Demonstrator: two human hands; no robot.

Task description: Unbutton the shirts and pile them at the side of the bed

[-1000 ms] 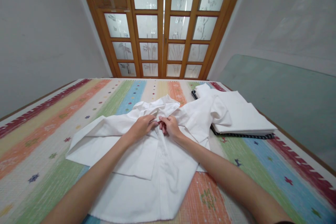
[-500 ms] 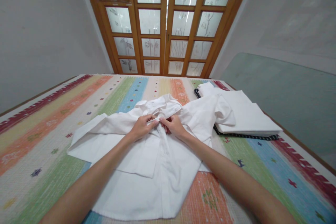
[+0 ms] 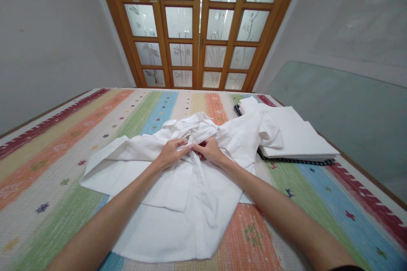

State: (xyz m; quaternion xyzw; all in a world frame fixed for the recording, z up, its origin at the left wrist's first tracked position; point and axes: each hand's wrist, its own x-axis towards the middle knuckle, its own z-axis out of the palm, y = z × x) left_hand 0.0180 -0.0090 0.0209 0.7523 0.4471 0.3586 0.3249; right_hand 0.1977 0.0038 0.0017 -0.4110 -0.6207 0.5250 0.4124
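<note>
A white button-up shirt point(image 3: 171, 233) lies front side up before me, its collar away from me and its sleeves spread to both sides. Just below the collar, my left hand point(image 3: 173, 152) pinches the front placket between thumb and fingers. My right hand point(image 3: 208, 151) meets it there, its fingers curled and gripping the other edge of the placket. The two thumbs almost touch. Any button between the fingertips is hidden. One small button shows lower on the placket.
Folded white garments point(image 3: 286, 131) with a dark patterned one beneath lie stacked at the right, touching the shirt's right sleeve. A striped colourful cloth point(image 3: 57, 169) covers the table. Beyond the far edge stand wooden glass-paned doors point(image 3: 197, 42); a pale green panel point(image 3: 343, 114) is at right.
Both hands stay at the placket below the collar, with only slight finger and thumb movement. The whole view has shifted a little; the shirt lies as before.
</note>
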